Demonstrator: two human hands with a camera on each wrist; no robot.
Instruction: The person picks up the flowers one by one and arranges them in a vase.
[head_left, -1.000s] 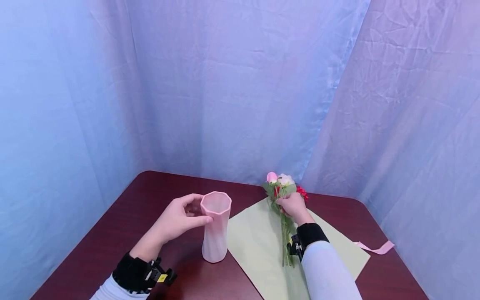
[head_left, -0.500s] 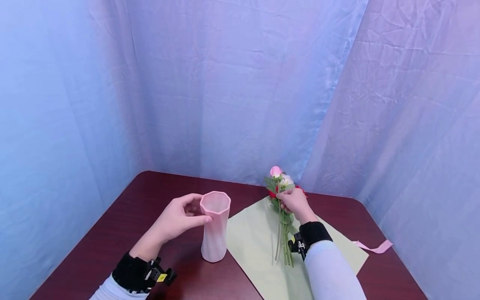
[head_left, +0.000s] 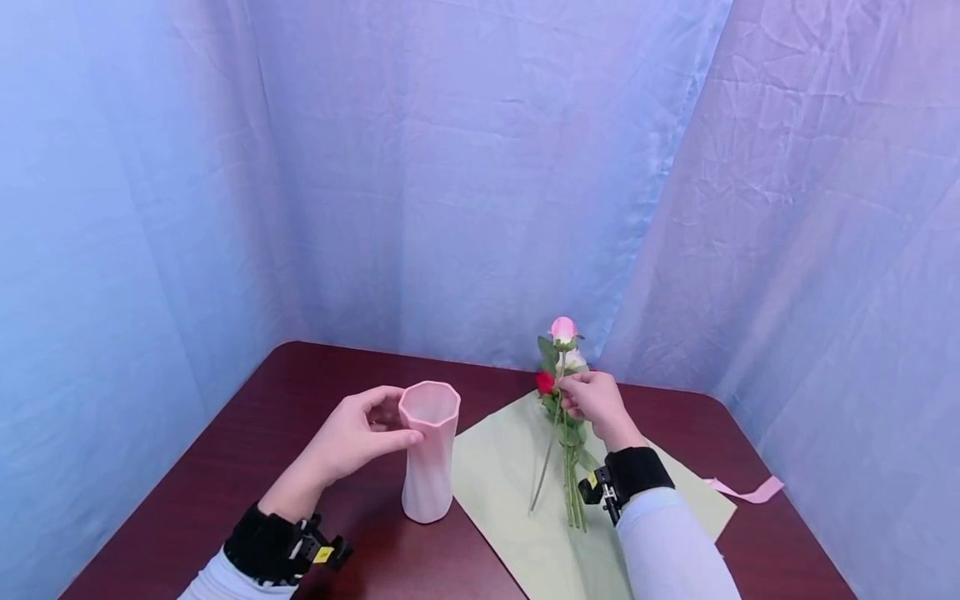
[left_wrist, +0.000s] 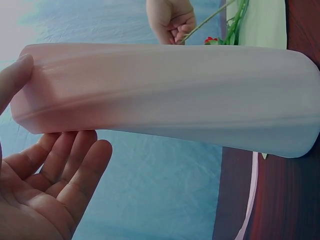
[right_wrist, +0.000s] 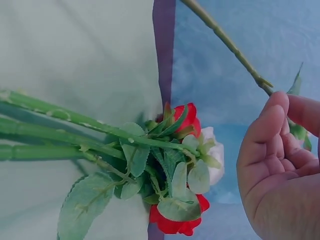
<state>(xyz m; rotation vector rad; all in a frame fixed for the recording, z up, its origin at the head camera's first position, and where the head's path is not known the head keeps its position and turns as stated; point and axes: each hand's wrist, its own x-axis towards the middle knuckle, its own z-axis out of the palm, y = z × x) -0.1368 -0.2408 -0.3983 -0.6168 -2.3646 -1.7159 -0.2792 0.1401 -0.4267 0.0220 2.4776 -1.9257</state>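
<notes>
- Vase (head_left: 431,467), pink fading to pale at the base: upright on the dark red table (head_left: 210,492), just left of the green paper sheet (head_left: 498,479), mouth up.
- Your left hand (head_left: 367,429) grips it near the rim, thumb on the near side, fingers round toward the back; the left wrist view shows thumb and fingertips on opposite sides of the upper part.
- Your right hand (head_left: 596,402) pinches one pink rose (head_left: 563,331) by its stem, thumb against fingers.
- That rose: bloom up, stem slanting down toward you and to the left, over the paper; can't tell if the stem's tip touches it.
- Below and behind your right hand, more flowers lie on the paper: green stems (head_left: 573,496) pointing at you, white bloom (head_left: 573,360) and red bloom (head_left: 545,382) at the far end. Right wrist view gives you two red ones, with leaves between.
- Pink ribbon (head_left: 759,493): on the table by the paper's right edge.
- You wear black straps (head_left: 639,470) on both wrists, pale sleeves (head_left: 678,546) behind them.
- Blue-lilac curtain (head_left: 465,183) hangs beyond the table.
</notes>
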